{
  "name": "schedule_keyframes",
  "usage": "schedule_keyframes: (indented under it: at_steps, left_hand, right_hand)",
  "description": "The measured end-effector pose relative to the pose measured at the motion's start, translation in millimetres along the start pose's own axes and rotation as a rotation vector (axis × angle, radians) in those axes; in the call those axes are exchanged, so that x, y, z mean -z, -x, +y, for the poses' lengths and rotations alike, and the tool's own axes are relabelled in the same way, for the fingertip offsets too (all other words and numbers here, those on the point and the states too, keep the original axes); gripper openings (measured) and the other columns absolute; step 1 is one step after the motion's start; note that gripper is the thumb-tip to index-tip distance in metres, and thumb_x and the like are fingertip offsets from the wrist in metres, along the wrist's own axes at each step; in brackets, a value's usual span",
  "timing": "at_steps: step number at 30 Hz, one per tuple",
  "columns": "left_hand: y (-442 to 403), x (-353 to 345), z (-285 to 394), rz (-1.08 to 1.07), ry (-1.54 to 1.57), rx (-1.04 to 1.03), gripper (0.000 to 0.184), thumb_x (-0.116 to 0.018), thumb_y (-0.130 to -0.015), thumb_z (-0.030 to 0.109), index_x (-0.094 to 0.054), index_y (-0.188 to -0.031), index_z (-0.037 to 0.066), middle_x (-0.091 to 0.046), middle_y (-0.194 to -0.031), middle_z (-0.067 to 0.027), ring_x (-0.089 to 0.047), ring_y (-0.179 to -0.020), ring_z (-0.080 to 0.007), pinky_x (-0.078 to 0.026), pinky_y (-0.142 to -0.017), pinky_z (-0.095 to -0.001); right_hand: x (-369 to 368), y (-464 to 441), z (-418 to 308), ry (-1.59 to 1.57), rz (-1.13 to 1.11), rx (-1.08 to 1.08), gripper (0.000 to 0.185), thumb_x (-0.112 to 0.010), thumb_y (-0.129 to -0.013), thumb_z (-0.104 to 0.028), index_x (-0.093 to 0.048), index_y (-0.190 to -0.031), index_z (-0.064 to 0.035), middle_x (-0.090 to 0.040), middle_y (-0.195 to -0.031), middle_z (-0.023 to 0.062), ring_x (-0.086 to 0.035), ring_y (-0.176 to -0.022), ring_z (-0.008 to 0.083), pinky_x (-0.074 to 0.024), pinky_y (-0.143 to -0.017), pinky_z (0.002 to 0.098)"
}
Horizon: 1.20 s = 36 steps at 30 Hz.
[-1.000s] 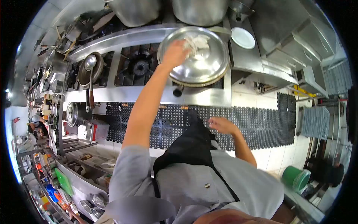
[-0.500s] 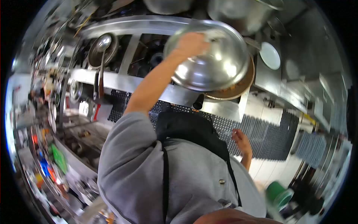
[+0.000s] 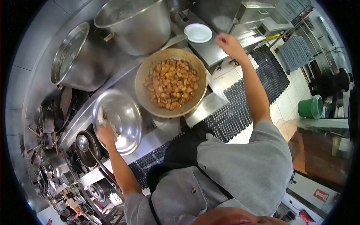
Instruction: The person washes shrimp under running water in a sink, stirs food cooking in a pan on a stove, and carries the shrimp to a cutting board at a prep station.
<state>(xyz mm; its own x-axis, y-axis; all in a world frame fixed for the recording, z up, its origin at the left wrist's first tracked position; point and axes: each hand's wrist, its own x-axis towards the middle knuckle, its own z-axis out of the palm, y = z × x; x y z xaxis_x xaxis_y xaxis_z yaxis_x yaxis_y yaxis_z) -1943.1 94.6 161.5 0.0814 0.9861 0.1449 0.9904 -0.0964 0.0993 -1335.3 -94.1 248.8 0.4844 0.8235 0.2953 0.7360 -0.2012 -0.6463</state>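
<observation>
A large pan [image 3: 141, 95] of browned, cubed food [image 3: 172, 84] stands uncovered on the stove. To its left lies a wide steel lid [image 3: 129, 116], tilted a little over the stove. My left hand [image 3: 106, 134] is closed on a pale cloth [image 3: 102, 118] at the lid's middle; any handle under the cloth is hidden. My right hand [image 3: 228, 44] is raised to the right of the pan, beside a white plate [image 3: 198, 33] on the steel counter. Its fingers look curled together, and whether anything is between them is too small to tell.
Two tall steel pots [image 3: 144, 28] stand behind the pan. A ladle [image 3: 82, 143] rests in a smaller pan [image 3: 87, 160] at the left, handles jutting toward me. Black matting [image 3: 234, 107] covers the floor. A person in dark clothes [image 3: 332, 82] is at the far right, near a green bin [image 3: 310, 108].
The lid has moved off the pan to the left with my left hand, baring the food. My right hand has risen and reached forward to the counter's edge. The view has turned.
</observation>
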Motion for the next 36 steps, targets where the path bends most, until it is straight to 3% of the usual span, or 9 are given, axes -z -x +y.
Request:
schedule_keyframes:
  at_steps: [4, 6, 15, 20, 23, 25, 27, 32, 36]
  left_hand:
    - [7.4, -43.8, -4.6, 0.066, 0.004, 0.107, 0.043, -0.056, -0.085, 0.034, -0.062, -0.09, -0.008, -0.064, -0.086, -0.0314, -0.062, -0.084, -0.047, -0.047, -0.079, -0.0524]
    - [9.1, -58.5, -6.3, 0.02, -0.024, 0.204, 0.043, -0.057, -0.085, 0.033, -0.062, -0.091, -0.009, -0.064, -0.087, -0.0316, -0.062, -0.086, -0.0467, -0.047, -0.079, -0.0523]
    - [13.7, -114.0, -10.6, -0.011, 0.022, 0.559, 0.043, -0.059, -0.079, 0.031, -0.062, -0.091, -0.01, -0.064, -0.094, -0.0286, -0.061, -0.093, -0.0449, -0.046, -0.085, -0.0515]
    - [17.5, -141.5, -52.9, 0.019, 0.236, 0.655, 0.06, -0.062, -0.078, 0.042, -0.058, -0.11, -0.008, -0.063, -0.107, -0.0286, -0.059, -0.102, -0.0439, -0.045, -0.09, -0.0493]
    - [21.3, -139.8, -85.0, -0.014, 0.669, 0.367, 0.07, -0.066, -0.078, 0.047, -0.055, -0.121, -0.008, -0.058, -0.12, -0.0281, -0.055, -0.114, -0.0385, -0.041, -0.099, -0.0441]
    - [50.2, -140.0, -93.0, 0.164, 0.29, 0.367, 0.076, -0.063, -0.082, 0.052, -0.048, -0.128, -0.005, -0.053, -0.125, -0.0297, -0.05, -0.119, -0.0412, -0.04, -0.099, -0.0461]
    - [75.9, -72.6, -22.6, 0.243, 0.205, 0.379, 0.059, -0.065, -0.086, 0.042, -0.053, -0.123, -0.002, -0.057, -0.111, -0.028, -0.056, -0.097, -0.0415, -0.045, -0.086, -0.047]
    - [154.0, -7.2, 53.7, 0.193, 0.495, 0.338, 0.039, -0.061, -0.091, 0.028, -0.059, -0.114, -0.004, -0.063, -0.088, -0.0171, -0.059, -0.079, -0.0252, -0.047, -0.074, -0.0365]
    - [214.9, 19.2, 141.4, -0.1, 0.729, 0.015, 0.031, -0.063, -0.089, 0.022, -0.063, -0.109, -0.002, -0.067, -0.088, -0.016, -0.064, -0.076, -0.0253, -0.051, -0.071, -0.0342]
  right_hand:
    - [-13.8, -165.6, 30.1, 0.174, 0.252, 0.105, 0.032, -0.062, -0.086, -0.033, -0.062, -0.096, -0.0025, -0.064, -0.075, 0.0166, -0.064, -0.072, 0.0324, -0.0517, -0.066, 0.0399]
    - [-25.9, -234.4, 43.0, -0.545, 0.096, -0.563, 0.04, -0.058, -0.091, -0.037, -0.054, -0.118, -0.0086, -0.061, -0.109, 0.0201, -0.065, -0.079, 0.0315, -0.0558, -0.065, 0.039]
    - [-107.5, -371.5, 111.1, -1.206, 0.026, -0.747, 0.023, -0.049, -0.093, -0.008, -0.049, -0.111, 0.0045, -0.052, -0.101, 0.0272, -0.062, -0.073, 0.0342, -0.0579, -0.06, 0.0426]
    - [-69.0, -324.6, 108.1, -1.173, 0.062, -0.534, 0.019, -0.046, -0.091, -0.004, -0.05, -0.107, 0.0059, -0.059, -0.084, 0.0207, -0.06, -0.066, 0.0267, -0.0547, -0.057, 0.0379]
    - [-16.0, -224.0, 95.7, -1.264, 0.041, -0.376, 0.017, -0.05, -0.087, -0.003, -0.053, -0.103, 0.0024, -0.063, -0.082, 0.0165, -0.061, -0.065, 0.0234, -0.0539, -0.056, 0.0344]
    - [0.8, -138.4, 92.6, -1.15, -0.028, -0.436, 0.029, -0.054, -0.085, -0.006, -0.051, -0.114, -0.0013, -0.062, -0.084, 0.013, -0.062, -0.071, 0.0224, -0.0537, -0.062, 0.0328]
    - [11.8, -81.3, 99.4, -1.415, -0.517, -0.526, 0.023, -0.061, -0.087, -0.012, -0.052, -0.108, -0.0057, -0.049, -0.068, 0.004, -0.054, -0.059, 0.0139, -0.0449, -0.051, 0.0269]
    - [37.8, 36.3, 40.3, -0.76, -0.316, -0.621, 0.013, -0.059, -0.09, -0.016, -0.054, -0.099, -0.0082, -0.048, -0.064, 0.0002, -0.044, -0.045, 0.0092, -0.0342, -0.038, 0.0238]
    - [29.8, 63.7, 17.8, -0.028, -0.61, -0.291, 0.019, -0.055, -0.092, -0.021, -0.054, -0.097, -0.0026, -0.05, -0.065, 0.0056, -0.05, -0.053, 0.0134, -0.0403, -0.049, 0.031]
